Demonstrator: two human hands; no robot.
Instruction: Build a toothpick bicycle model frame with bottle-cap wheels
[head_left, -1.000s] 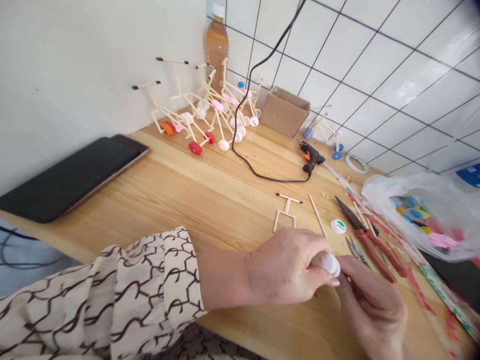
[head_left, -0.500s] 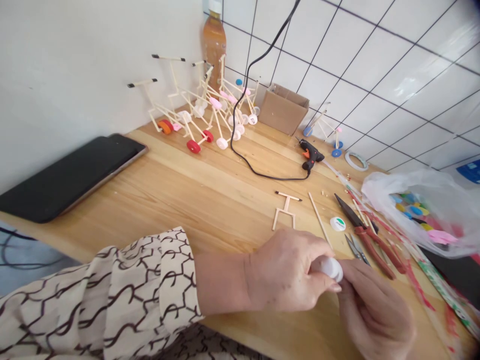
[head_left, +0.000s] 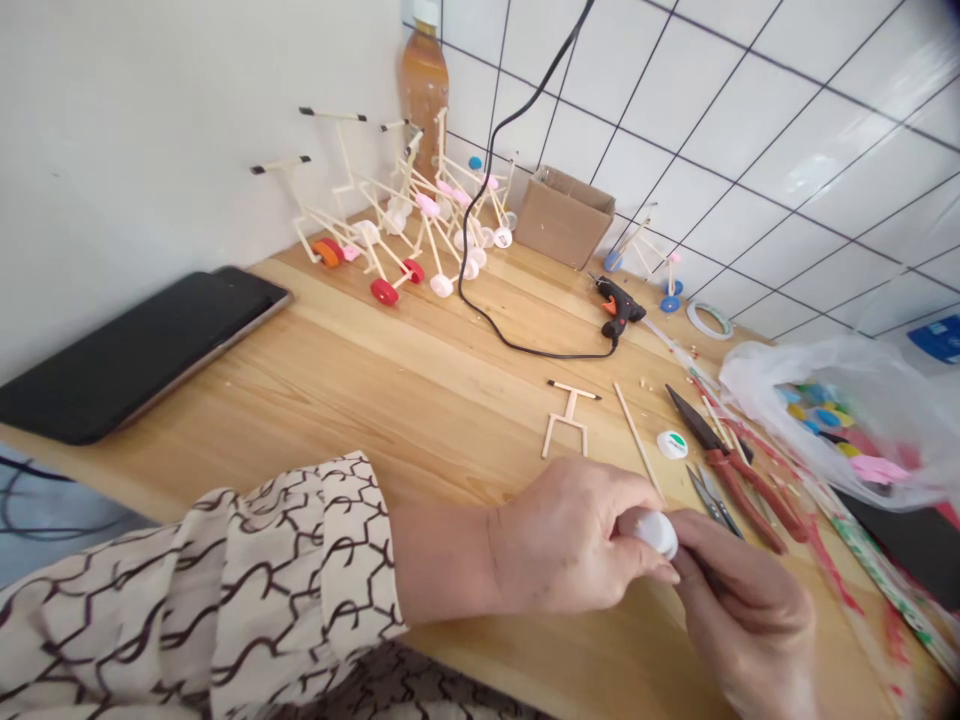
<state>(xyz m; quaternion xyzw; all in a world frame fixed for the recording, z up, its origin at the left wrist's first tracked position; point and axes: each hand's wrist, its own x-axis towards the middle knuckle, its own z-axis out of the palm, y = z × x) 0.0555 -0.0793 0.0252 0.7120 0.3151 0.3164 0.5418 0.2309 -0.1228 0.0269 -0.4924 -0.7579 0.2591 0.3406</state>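
My left hand (head_left: 570, 540) is closed, pinching a white bottle cap (head_left: 657, 532) between thumb and forefinger. Against the cap's right side is my right hand (head_left: 742, 600), its fingers pressed together; what they hold, if anything, is hidden. Just beyond my left hand lies a small wooden stick frame (head_left: 570, 418) with a black-tipped crossbar. A thin wooden stick (head_left: 636, 435) rests to its right, then a white cap with a green mark (head_left: 673, 444). Red-handled pliers (head_left: 731, 465) and small scissors (head_left: 709, 497) lie beyond my right hand.
A black glue gun (head_left: 619, 308) trails its cord across the table. Behind stand several stick models with cap wheels (head_left: 384, 291), a tea bottle (head_left: 425, 90) and a cardboard box (head_left: 564, 218). A phone (head_left: 135, 350) lies left; a plastic bag of coloured caps (head_left: 840, 410) lies right.
Both hands, with the white bottle cap, have shifted very slightly left, my right hand turning a little. The things on the table have stayed put.
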